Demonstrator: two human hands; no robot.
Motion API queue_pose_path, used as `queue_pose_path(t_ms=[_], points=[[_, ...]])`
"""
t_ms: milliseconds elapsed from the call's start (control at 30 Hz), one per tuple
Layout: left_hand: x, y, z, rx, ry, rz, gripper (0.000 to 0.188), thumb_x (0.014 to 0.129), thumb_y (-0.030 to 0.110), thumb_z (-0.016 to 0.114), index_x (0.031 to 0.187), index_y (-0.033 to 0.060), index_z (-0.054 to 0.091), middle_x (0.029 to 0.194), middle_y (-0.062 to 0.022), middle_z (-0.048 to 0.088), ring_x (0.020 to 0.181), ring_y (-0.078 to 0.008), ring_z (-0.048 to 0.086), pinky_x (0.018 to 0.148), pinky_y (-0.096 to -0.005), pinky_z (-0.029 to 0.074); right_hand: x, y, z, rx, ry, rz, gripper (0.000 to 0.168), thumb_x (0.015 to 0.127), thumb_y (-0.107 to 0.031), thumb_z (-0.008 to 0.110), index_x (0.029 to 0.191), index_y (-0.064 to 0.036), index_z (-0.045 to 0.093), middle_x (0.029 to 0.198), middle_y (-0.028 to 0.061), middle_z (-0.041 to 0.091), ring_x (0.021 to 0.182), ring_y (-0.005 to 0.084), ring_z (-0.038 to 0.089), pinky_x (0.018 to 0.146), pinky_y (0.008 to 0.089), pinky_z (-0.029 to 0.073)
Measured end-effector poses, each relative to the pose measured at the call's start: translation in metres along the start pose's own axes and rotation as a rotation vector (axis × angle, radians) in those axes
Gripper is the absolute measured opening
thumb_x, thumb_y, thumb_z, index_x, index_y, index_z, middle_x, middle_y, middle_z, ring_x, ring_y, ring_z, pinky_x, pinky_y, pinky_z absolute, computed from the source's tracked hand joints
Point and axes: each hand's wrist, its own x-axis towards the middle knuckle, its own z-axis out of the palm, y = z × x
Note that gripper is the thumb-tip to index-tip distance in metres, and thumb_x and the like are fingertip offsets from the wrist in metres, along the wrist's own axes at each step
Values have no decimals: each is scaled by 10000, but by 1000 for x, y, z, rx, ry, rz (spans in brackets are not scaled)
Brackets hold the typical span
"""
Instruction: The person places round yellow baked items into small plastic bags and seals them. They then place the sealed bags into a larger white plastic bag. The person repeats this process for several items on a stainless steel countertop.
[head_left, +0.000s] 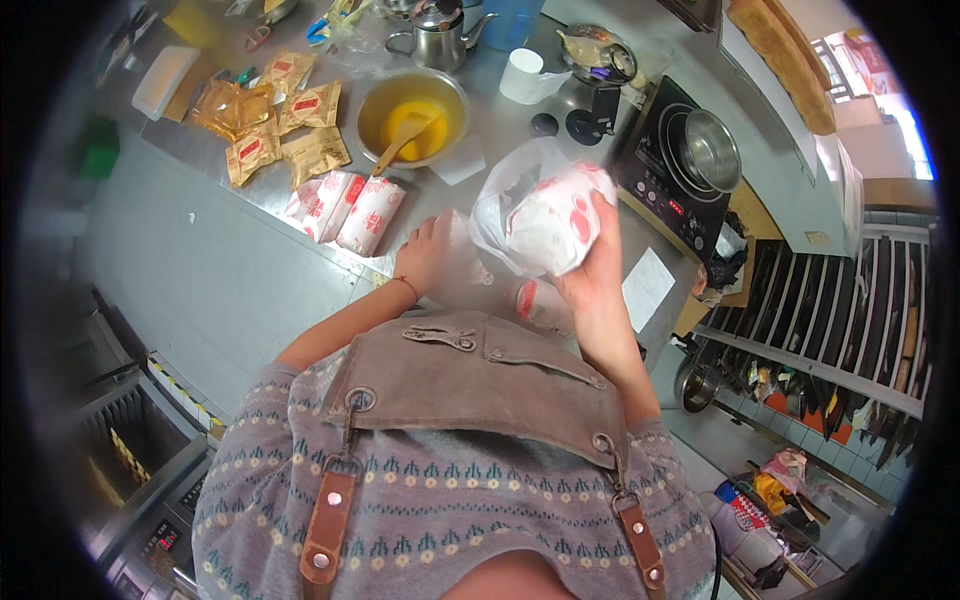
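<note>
My right hand (596, 255) grips a white paper-wrapped package (551, 214) with red print, raised above the steel table. A translucent white plastic bag (491, 187) hangs around or against its left side; I cannot tell whether the package is inside. My left hand (421, 255) is low at the table's front edge, beside a blurred white wrapped package (466, 259). Whether its fingers hold that package is unclear. Another wrapped package (541, 306) lies near my apron, partly hidden. Left of my left hand, two wrapped packages (371, 216) lie side by side.
Beyond my hands is a steel bowl (365, 112) of yellow liquid with a wooden spatula (405, 139). Several gold packets (310, 106) lie at left. A paper roll (521, 75) and a kettle (435, 37) stand farther back. The induction cooker (652, 184) at right bears a steel pot (711, 150).
</note>
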Motion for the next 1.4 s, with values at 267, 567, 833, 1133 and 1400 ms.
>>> queue_pose_path(t_ms=[267,567,833,1133,1400], points=[[-5,7,-7,-58,29,1,1060,675,274,829,1537,168,223,1338,-159,469,1151,-373,555,917,-440,535,11,12,-10,122,23,132,366,930,-355,602,1182,-91,638,1151,84,684,1101,278,628,1026,471,465],[-1,6,-13,-86,-26,-10,1045,669,246,823,1533,160,241,1371,-170,454,1168,-393,541,925,-463,528,116,31,-118,-596,325,-267,616,759,-74,803,1286,4,493,1216,127,619,1060,256,628,907,386,512],[-7,-23,-39,-151,414,122,788,742,357,804,1384,61,457,1356,-172,495,1277,-381,464,1049,-449,415,157,32,-139,-1531,520,-309,845,580,-154,889,1248,77,426,1219,237,574,1151,318,591,956,393,485],[9,-96,-47,168,226,-261,903,692,301,800,1416,11,345,1200,-209,549,1092,-398,574,932,-465,489,150,23,-147,-2104,542,-469,826,693,-376,809,1336,4,454,1340,236,526,1281,401,479,1073,463,388],[14,-79,-79,-258,-141,-422,860,675,376,798,1323,-48,423,1110,-236,645,1013,-344,673,861,-428,550,50,52,-99,-1899,81,-1097,486,805,-102,693,1245,21,528,1291,235,534,1225,404,494,1063,462,367]])
